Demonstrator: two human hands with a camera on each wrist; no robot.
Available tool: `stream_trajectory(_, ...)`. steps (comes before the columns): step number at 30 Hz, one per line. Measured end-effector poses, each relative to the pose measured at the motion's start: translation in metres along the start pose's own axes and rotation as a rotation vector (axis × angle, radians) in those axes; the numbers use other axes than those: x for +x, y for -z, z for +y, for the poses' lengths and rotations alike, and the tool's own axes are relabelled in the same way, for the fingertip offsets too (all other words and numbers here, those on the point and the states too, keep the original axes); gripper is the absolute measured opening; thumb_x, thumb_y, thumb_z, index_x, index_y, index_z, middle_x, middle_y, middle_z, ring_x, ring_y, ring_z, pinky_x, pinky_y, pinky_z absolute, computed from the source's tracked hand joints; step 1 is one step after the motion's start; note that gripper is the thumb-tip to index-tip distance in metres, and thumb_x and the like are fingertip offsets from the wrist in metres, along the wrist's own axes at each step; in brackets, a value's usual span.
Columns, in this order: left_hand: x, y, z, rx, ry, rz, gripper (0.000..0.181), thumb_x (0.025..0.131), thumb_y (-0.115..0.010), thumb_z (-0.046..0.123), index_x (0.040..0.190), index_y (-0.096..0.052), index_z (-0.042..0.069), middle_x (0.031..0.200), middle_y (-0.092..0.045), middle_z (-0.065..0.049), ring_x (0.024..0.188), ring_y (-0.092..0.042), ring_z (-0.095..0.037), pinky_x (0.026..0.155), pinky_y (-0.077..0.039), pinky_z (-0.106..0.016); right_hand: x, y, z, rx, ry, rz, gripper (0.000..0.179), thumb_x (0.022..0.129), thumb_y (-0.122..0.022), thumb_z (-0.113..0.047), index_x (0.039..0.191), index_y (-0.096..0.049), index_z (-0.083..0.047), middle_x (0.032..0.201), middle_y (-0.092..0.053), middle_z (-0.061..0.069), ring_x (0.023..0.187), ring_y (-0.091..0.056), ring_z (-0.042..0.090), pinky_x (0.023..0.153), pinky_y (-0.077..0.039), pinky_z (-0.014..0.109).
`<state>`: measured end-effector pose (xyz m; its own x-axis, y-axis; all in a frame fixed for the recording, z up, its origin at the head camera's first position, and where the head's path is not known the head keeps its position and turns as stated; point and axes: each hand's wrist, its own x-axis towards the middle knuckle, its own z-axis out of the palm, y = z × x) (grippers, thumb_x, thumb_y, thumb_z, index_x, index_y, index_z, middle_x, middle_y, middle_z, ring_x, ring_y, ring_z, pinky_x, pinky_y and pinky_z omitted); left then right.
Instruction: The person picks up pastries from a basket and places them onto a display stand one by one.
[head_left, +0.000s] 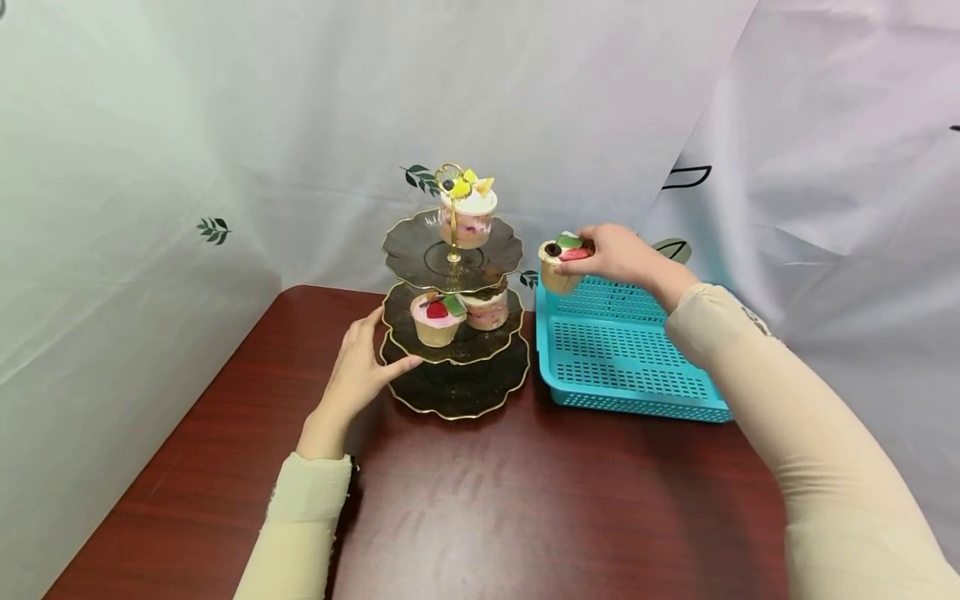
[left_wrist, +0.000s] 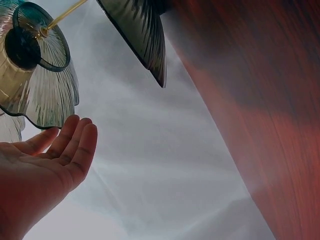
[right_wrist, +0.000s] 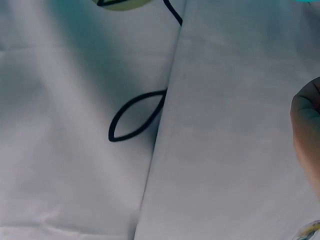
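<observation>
My right hand grips a cupcake by its upper side, held up between the stand and the basket. Green and red pieces and a dark round piece top it. At the left edge of the tiered stand, my left hand rests its fairly straight fingers against the middle plate's rim. On that plate sit a raspberry-topped cupcake and a layered cake, partly hidden by the top plate. A layered cake with yellow fruit stands on the top plate. The right wrist view catches only part of the right hand.
A turquoise perforated basket stands right of the tiered stand, partly under my right forearm. Both are on a dark red wooden table. White cloth with leaf prints hangs behind and at the sides.
</observation>
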<state>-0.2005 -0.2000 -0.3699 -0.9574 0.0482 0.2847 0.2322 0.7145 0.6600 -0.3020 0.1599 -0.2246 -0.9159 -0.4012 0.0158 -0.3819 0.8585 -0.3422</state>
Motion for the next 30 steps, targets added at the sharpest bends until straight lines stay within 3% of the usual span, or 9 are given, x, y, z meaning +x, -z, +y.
stream_trajectory(8, -0.001, 0.000, 0.000, -0.003, 0.014, -0.010, 0.099, 0.075, -0.081, 0.038, 0.149, -0.027, 0.000, 0.143, -0.038, -0.026, 0.134, -0.035, -0.038, 0.111, -0.029, -0.053, -0.002, 0.012, -0.009, 0.024, 0.012, 0.017, 0.047, 0.085, -0.068, -0.040, 0.110, -0.060, -0.001, 0.086, -0.058, 0.009, 0.079, -0.049, 0.023, 0.066, -0.038, 0.031)
stream_trajectory(15, -0.001, 0.000, 0.001, 0.002, 0.003, 0.002, 0.099, 0.074, -0.081, 0.038, 0.148, -0.029, 0.000, 0.141, -0.039, -0.026, 0.133, -0.036, -0.039, 0.110, -0.030, -0.054, -0.004, 0.028, -0.020, 0.017, 0.037, 0.052, 0.041, 0.083, -0.069, -0.042, 0.095, -0.059, -0.004, 0.079, -0.056, 0.007, 0.073, -0.047, 0.022, 0.063, -0.037, 0.031)
stream_trajectory(30, -0.001, 0.003, 0.001, -0.004, 0.006, -0.007, 0.099, 0.074, -0.081, 0.039, 0.149, -0.029, 0.000, 0.142, -0.039, -0.025, 0.134, -0.035, -0.039, 0.111, -0.030, -0.054, 0.003, 0.048, -0.056, 0.004, 0.078, 0.068, 0.049, 0.084, -0.068, -0.043, 0.112, -0.061, -0.003, 0.088, -0.057, 0.008, 0.081, -0.046, 0.022, 0.067, -0.036, 0.030)
